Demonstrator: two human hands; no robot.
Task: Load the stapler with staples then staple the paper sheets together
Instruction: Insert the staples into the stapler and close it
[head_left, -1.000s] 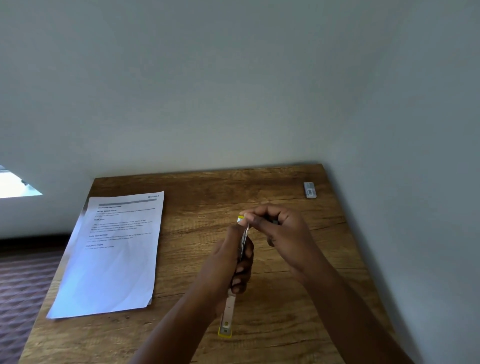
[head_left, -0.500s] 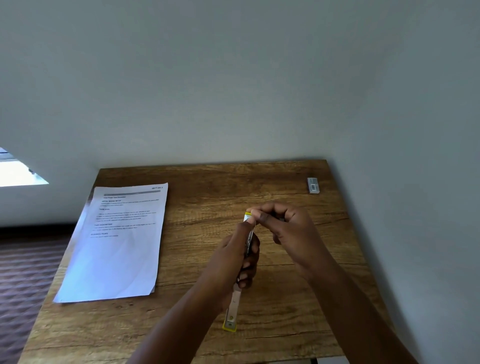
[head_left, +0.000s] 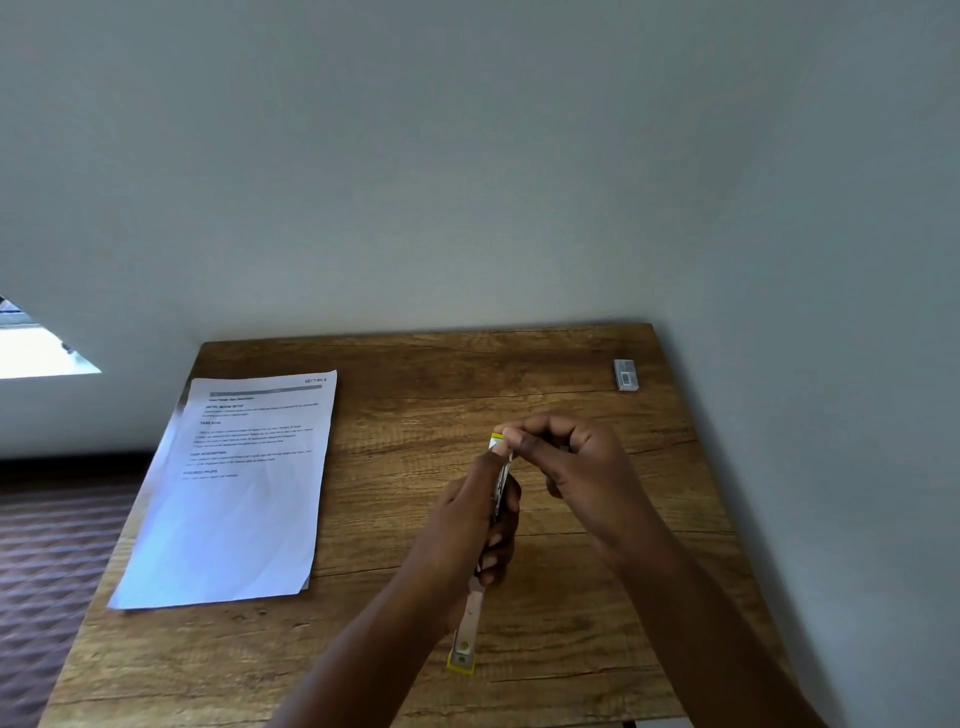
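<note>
A yellow and metal stapler (head_left: 468, 629) is swung open above the middle of the wooden table (head_left: 395, 395). My left hand (head_left: 467, 525) grips its body, with the base arm pointing down toward me. My right hand (head_left: 566, 462) pinches at the stapler's far, upper end with thumb and fingers; what lies between those fingertips is hidden. The printed paper sheets (head_left: 239, 483) lie flat on the left part of the table. A small grey staple box (head_left: 626, 375) rests near the far right corner.
A pale wall runs behind the table and along its right side. The table's left edge drops to a dark patterned carpet (head_left: 47, 561). A bright window patch (head_left: 41, 348) shows at far left.
The view has shifted slightly, so the table, paper and hands sit a little further right and higher in frame. The hands keep nearly the same pose on the stapler.
</note>
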